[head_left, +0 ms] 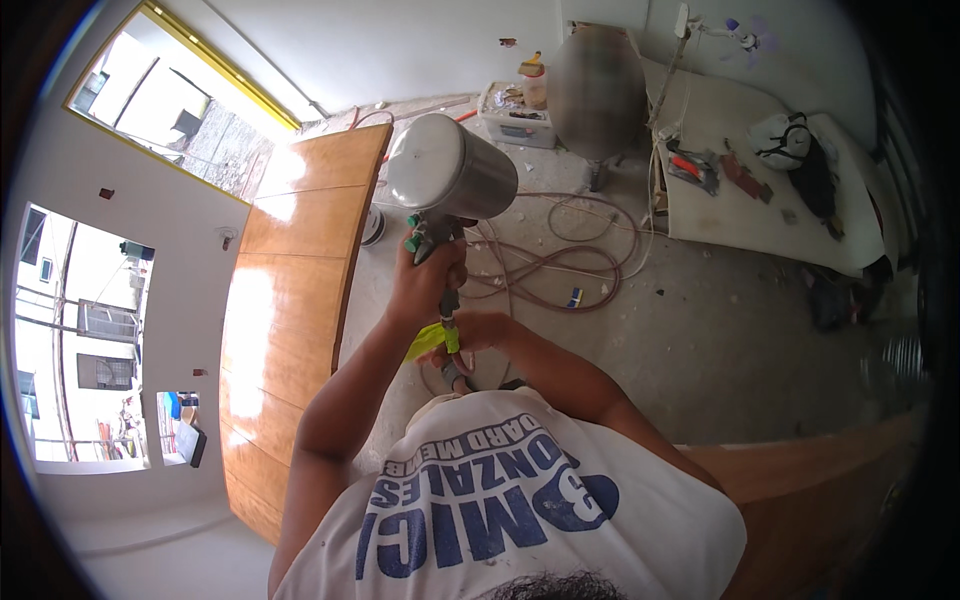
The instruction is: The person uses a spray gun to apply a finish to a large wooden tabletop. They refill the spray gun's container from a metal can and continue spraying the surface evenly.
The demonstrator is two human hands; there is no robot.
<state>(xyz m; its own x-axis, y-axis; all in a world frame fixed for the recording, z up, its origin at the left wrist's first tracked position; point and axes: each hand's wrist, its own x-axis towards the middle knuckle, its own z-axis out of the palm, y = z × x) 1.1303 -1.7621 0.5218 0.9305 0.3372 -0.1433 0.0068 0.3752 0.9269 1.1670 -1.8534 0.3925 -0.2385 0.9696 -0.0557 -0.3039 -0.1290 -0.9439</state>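
My left hand [436, 268] is wrapped round the grip of a spray gun [428, 240] that has green knobs. A large silver paint cup [455, 168] sits on top of the gun, tilted to the left. Below the grip, my right hand [474, 332] is closed around the hose end, close to a fitting. A bright yellow-green cloth [432, 342] hangs by that hand, and the right fingers are partly hidden. To the left stands a glossy varnished wooden panel [300, 225], apart from the gun.
A reddish air hose [610, 290] lies in loops on the dusty floor. Beyond it stand a clear plastic bin [515, 128] and a blurred grey rounded shape [598, 95]. At right, a pale board [690, 215] carries tools and a respirator mask [780, 142]. Another wooden surface [800, 475] lies at lower right.
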